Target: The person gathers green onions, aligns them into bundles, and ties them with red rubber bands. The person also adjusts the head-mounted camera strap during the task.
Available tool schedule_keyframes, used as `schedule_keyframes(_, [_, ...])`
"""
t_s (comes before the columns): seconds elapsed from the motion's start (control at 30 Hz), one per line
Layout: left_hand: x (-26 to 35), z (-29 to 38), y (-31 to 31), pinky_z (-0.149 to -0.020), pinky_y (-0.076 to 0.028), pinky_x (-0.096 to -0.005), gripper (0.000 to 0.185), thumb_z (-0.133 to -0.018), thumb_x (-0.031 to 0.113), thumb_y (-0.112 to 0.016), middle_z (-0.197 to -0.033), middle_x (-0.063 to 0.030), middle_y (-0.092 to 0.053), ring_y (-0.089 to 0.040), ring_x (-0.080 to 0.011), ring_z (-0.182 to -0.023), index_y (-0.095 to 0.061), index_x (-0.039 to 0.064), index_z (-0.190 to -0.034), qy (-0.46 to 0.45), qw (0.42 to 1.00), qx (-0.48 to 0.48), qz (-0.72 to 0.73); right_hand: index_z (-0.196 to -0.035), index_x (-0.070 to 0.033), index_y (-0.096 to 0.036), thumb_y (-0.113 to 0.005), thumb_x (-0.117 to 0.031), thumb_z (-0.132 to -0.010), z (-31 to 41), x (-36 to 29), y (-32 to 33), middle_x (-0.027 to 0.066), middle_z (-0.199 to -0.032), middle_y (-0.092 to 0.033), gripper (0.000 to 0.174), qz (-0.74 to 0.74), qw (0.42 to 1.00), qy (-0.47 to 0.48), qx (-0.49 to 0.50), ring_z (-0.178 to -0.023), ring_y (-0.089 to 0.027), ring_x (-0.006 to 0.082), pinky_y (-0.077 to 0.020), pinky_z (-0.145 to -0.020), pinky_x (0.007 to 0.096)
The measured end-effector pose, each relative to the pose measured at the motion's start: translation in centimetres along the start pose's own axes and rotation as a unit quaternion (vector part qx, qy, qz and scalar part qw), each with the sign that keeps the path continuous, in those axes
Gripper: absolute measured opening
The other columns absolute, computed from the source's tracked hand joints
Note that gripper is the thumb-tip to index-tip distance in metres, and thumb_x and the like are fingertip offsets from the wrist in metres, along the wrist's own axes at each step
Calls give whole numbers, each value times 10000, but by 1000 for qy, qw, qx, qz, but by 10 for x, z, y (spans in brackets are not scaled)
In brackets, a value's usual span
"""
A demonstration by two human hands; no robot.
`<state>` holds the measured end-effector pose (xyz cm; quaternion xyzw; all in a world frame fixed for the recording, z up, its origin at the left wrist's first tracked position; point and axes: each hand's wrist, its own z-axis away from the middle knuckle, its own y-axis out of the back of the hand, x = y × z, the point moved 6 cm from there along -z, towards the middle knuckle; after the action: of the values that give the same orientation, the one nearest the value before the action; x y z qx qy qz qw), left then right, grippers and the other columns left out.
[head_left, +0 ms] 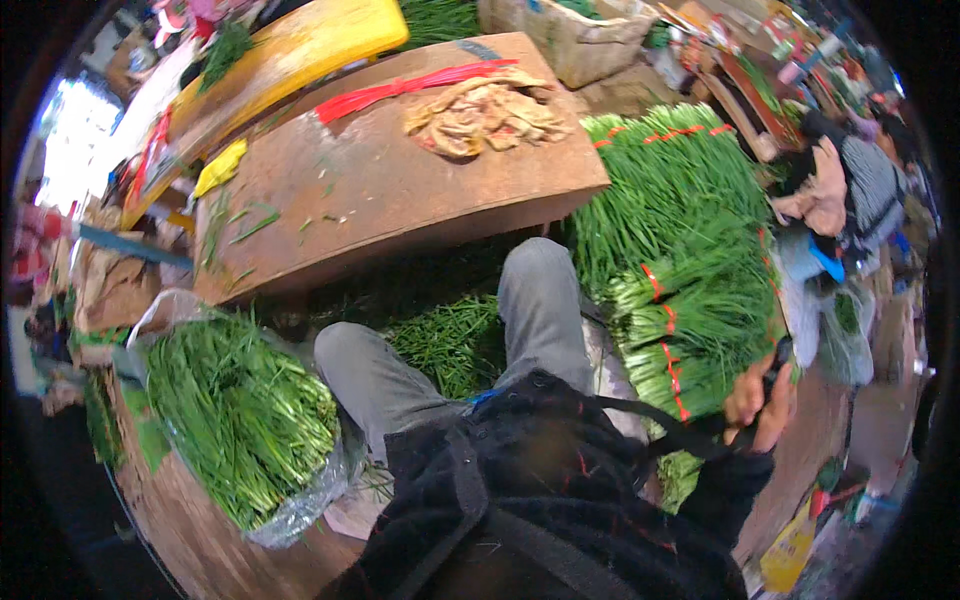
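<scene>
At the lower right, my right hand (761,401) is beside the stacked bundles of long green leafy stalks (675,202), tied with red bands. Its fingers are partly curled near a small dark thing, and whether it grips that or a bundle cannot be made out. My left hand is out of view. Before me stands a brown wooden table (390,195) with a crumpled tan cloth (487,116), a bunch of red ties (397,90) and a yellow cloth or glove (220,167) on it. Left of my knees, a clear plastic bag (300,502) holds loose green stalks (240,405).
A yellow bench (322,41) stands behind the table, and a white foam box (562,37) is at the top right. Green scraps (450,345) lie between my legs. A person in striped clothing (870,184) is at the far right, near a plastic bag (847,337).
</scene>
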<state>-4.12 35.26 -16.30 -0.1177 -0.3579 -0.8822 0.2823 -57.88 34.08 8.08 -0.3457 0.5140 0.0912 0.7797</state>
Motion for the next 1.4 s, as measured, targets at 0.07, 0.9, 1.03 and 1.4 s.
schedule_keyframes(0.07, [8,-17,-7,-784,-508,-293,241,-866,115,-720,-966,-111,-693,-645,-159,-926,-670,-3,-1070,-5,1000,0,0,-979,-96,-447,-415,-416,-1051,-2,-37,-40,-25,-580,-407,329,20,984,105,-145,-391,-317,58,-230,-321,218])
schedule_keyframes(0.9, [15,-39,-36,-739,-504,-320,165,-887,126,-685,-915,-106,-692,-638,-178,-844,-678,8,-1002,-46,995,68,60,-954,-112,-536,-494,-404,-1022,43,43,-430,-11,-706,-527,303,-49,781,-151,-604,-532,-444,96,-352,-459,243])
schedule_keyframes(1.03, [34,-57,-37,-731,-503,-325,156,-890,128,-680,-907,-105,-692,-637,-181,-830,-680,10,-992,-49,994,77,62,-972,-98,-557,-496,-360,-1025,60,86,-448,-20,-691,-510,274,-72,791,-188,-577,-519,-434,94,-337,-458,227])
schedule_keyframes(1.4, [65,-117,-4,-711,-501,-337,135,-899,133,-664,-884,-103,-692,-633,-189,-794,-684,15,-962,-36,996,70,33,-1002,-93,-502,-471,-407,-1032,-60,185,-316,12,-755,-511,317,-153,809,-265,-503,-573,-467,95,-395,-484,253])
